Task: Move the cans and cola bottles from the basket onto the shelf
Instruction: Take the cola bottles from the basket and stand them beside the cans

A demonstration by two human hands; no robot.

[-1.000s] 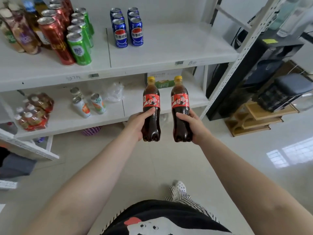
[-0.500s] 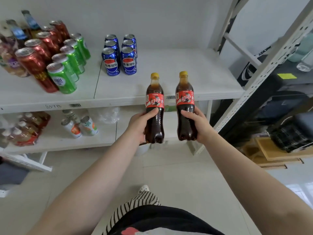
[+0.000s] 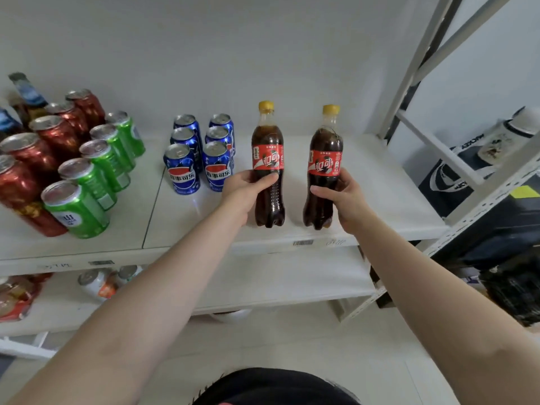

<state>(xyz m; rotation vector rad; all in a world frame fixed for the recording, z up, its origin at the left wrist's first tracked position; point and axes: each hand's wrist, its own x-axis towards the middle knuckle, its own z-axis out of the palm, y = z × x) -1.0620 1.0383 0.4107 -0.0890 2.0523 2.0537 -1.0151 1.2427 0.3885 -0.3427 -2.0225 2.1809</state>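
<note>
Two dark cola bottles with yellow caps and red labels stand upright over the front of the white shelf (image 3: 380, 182). My left hand (image 3: 244, 187) grips the left cola bottle (image 3: 268, 159) at its waist. My right hand (image 3: 346, 197) grips the right cola bottle (image 3: 325, 162) the same way. Their bases are at the shelf board near its front edge; I cannot tell whether they touch it. Several blue cola cans (image 3: 201, 153) stand in two rows just left of the left bottle. The basket is out of view.
Rows of green cans (image 3: 96, 173) and red cans (image 3: 38, 162) fill the shelf's left part, with tall bottles (image 3: 26, 95) behind. The lower shelf (image 3: 292, 276) holds cans (image 3: 100, 283) and packaged drinks. A grey metal upright (image 3: 409, 68) and brace bound the right side.
Both hands have lifted the two bottles from below shelf height up and forward over the shelf board, and moved them a little apart. The view has come closer to the shelf.
</note>
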